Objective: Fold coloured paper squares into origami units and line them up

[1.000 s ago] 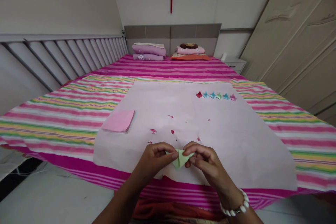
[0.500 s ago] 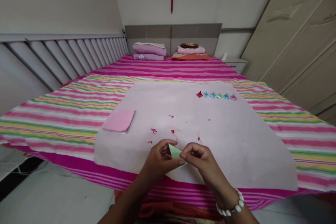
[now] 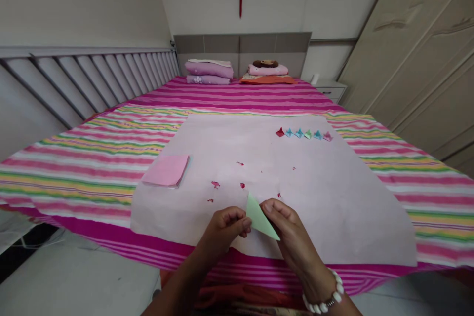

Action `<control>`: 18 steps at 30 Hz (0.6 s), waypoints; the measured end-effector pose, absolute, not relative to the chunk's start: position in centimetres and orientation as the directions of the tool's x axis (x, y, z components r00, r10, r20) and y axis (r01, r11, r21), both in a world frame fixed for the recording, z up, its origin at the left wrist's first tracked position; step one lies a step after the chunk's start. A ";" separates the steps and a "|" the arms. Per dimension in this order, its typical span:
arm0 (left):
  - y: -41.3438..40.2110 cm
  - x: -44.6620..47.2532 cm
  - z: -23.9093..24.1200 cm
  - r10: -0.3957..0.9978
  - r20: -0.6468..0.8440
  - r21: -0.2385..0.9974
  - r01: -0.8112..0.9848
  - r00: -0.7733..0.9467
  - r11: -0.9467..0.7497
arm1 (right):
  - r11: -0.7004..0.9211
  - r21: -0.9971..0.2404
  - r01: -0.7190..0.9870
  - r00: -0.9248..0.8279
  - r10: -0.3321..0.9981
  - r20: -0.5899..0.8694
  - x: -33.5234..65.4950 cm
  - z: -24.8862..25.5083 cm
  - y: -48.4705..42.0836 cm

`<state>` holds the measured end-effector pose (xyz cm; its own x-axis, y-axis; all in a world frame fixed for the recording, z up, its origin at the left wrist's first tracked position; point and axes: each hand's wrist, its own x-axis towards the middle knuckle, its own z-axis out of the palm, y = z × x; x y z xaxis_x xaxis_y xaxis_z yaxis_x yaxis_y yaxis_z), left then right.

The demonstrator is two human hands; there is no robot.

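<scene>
A light green sheet of paper folded into a triangle [image 3: 260, 219] is held up between my two hands, above the near part of a large white sheet [image 3: 333, 207]. My left hand [image 3: 227, 227] pinches its left edge between thumb and fingers. On the other side, my right hand [image 3: 287, 222] grips the paper's right edge, thumb near the upper slope and fingers partly hidden behind it. Farther off at the right stands a row of small folded paper pieces [image 3: 299, 133] in red, blue, green and pink.
A stack of pink square paper [image 3: 166, 170] lies on the left of the sheet. Several red scraps [image 3: 215, 184] are scattered in the middle. The striped bed cover [image 3: 85, 168] surrounds the sheet; a railing [image 3: 92, 79] runs along the left, folded bedding [image 3: 209, 70] at the back.
The green paper has been turned, and now shows a larger triangle with one corner pointing down to the right. My right hand has shifted its hold to the paper's right edge.
</scene>
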<state>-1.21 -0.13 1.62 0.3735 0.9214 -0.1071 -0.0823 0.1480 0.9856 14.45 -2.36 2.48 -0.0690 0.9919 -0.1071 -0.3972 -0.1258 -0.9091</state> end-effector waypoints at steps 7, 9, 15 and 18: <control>-0.1 -1.8 1.1 0.888 -0.115 0.985 -0.068 0.445 0.161 | -0.205 -0.859 -0.470 -0.133 0.978 -0.161 14.3 2.9 -2.5; 0.0 -2.0 0.9 0.882 -0.113 0.986 -0.058 0.457 0.157 | -0.223 -0.844 -0.488 -0.169 0.973 -0.159 14.4 2.7 -2.5; 0.2 -2.4 1.0 0.876 -0.118 0.988 -0.034 0.467 0.151 | -0.205 -0.885 -0.418 -0.153 0.976 -0.154 14.9 2.1 -2.3; 0.4 -2.2 1.1 0.884 -0.119 0.989 -0.022 0.452 0.144 | -0.184 -0.922 -0.341 -0.160 0.978 -0.136 15.1 2.0 -2.2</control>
<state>-2.22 0.35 1.08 0.4515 0.8843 -0.1192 -0.0215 0.1443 0.9893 15.12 -2.15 1.95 -0.1597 0.9778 -0.1360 -0.3412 -0.1839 -0.9218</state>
